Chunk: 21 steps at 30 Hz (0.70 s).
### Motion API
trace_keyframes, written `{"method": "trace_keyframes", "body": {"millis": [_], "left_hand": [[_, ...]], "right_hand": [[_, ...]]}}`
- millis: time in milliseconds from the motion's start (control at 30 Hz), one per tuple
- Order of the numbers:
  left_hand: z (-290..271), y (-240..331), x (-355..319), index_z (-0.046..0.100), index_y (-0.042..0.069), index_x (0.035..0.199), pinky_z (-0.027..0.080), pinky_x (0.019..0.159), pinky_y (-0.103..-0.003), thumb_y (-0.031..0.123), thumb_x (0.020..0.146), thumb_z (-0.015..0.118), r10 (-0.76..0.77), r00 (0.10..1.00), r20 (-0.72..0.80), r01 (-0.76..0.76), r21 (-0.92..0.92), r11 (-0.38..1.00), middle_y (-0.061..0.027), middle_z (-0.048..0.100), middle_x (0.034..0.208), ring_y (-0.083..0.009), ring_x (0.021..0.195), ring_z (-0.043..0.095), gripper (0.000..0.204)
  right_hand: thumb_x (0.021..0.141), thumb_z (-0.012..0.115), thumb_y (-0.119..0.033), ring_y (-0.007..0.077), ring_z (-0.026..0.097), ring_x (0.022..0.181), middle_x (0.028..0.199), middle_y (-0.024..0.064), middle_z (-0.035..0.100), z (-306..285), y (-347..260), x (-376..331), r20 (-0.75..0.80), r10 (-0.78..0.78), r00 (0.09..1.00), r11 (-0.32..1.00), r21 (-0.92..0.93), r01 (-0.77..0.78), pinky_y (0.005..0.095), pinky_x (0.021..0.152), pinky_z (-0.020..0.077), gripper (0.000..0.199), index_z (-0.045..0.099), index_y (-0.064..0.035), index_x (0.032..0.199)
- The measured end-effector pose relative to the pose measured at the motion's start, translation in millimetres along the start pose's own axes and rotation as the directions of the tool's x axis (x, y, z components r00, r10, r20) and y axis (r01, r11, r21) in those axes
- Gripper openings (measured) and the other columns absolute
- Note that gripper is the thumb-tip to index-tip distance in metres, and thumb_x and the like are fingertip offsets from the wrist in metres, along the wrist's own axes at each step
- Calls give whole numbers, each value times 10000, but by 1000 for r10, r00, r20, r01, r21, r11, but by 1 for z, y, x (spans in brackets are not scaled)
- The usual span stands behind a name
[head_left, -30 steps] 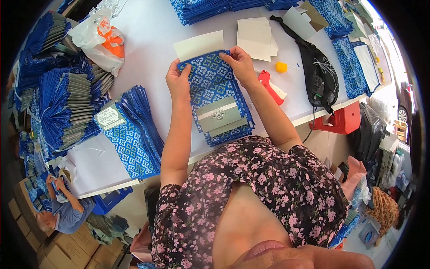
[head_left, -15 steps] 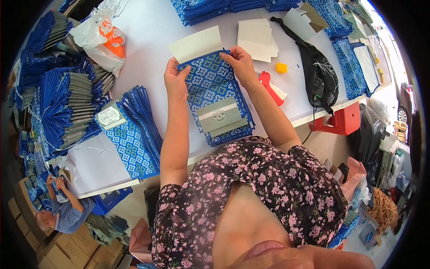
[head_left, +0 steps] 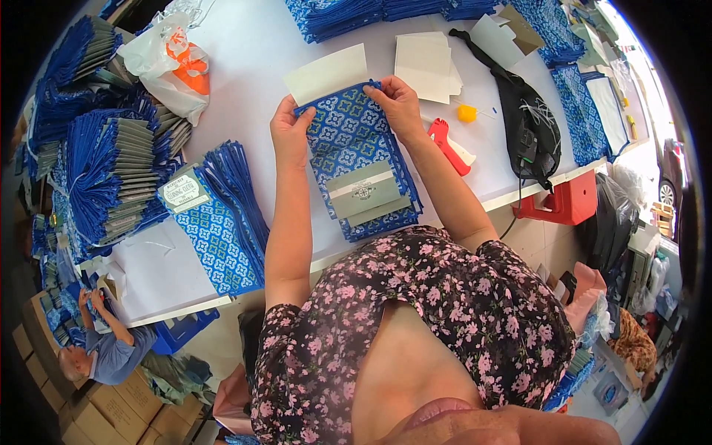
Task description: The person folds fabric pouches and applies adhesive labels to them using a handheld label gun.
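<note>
A blue patterned cloth [head_left: 347, 133] is stretched between my hands above the table. My left hand [head_left: 291, 127] pinches its far left corner, thumb on top; my right hand [head_left: 397, 105] grips the far right corner the same way. Past its far edge a blank cream card [head_left: 326, 73] sticks out. Under the cloth's near part lie more blue cloths, and a grey-green card label [head_left: 363, 191] rests across the near end. Right of my right hand is a red and white tagging tool [head_left: 446, 147], with a yellow piece [head_left: 466, 113] beside it.
Stacked blue cloths [head_left: 119, 174] crowd the left, next to a white and orange plastic bag [head_left: 167, 63]. A labelled cloth pile [head_left: 219, 230] sits nearer. Cream cards [head_left: 424, 67] and a black pouch [head_left: 530, 126] lie rightward. A co-worker [head_left: 104, 348] handles cloths at lower left.
Almost nothing differs. My left hand has shifted very slightly, and both hands keep hold of the same cloth corners.
</note>
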State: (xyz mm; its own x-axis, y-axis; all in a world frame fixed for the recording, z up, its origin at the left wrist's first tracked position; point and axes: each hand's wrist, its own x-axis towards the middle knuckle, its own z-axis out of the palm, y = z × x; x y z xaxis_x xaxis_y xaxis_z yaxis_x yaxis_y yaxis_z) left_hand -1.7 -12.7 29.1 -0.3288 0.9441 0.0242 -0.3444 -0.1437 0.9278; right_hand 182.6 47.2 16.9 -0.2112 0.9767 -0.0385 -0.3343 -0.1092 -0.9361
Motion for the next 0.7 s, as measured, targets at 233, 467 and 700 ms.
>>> {"method": "trace_keyframes", "body": {"millis": [233, 467, 700], "left_hand": [[-2, 4, 1, 617, -8, 1015, 471, 777, -231, -133, 789, 557, -19, 999, 28, 20, -34, 999, -70, 660, 950, -106, 849, 601, 265], [-9, 7, 1, 641, 1, 841, 493, 710, -230, -155, 766, 516, -43, 996, 81, 46, -34, 998, -110, 670, 912, -138, 796, 614, 213], [-20, 2, 2, 637, -1, 765, 505, 728, -263, -143, 761, 495, -138, 988, 64, 144, -111, 983, -139, 670, 933, -169, 785, 622, 201]], "right_hand": [[835, 665, -60, 30, 554, 678, 777, -8, 615, -4, 5, 7, 44, -104, 994, 984, -141, 109, 156, 587, 434, 100, 595, -43, 904], [885, 532, 13, 71, 546, 792, 878, 13, 582, -5, -16, 11, 303, 38, 952, 984, -177, 17, 186, 723, 439, 148, 625, -57, 976], [867, 516, -4, 122, 513, 881, 904, 21, 546, -8, -17, 12, 436, -97, 895, 926, -290, 241, 212, 811, 391, 171, 672, -58, 819]]}}
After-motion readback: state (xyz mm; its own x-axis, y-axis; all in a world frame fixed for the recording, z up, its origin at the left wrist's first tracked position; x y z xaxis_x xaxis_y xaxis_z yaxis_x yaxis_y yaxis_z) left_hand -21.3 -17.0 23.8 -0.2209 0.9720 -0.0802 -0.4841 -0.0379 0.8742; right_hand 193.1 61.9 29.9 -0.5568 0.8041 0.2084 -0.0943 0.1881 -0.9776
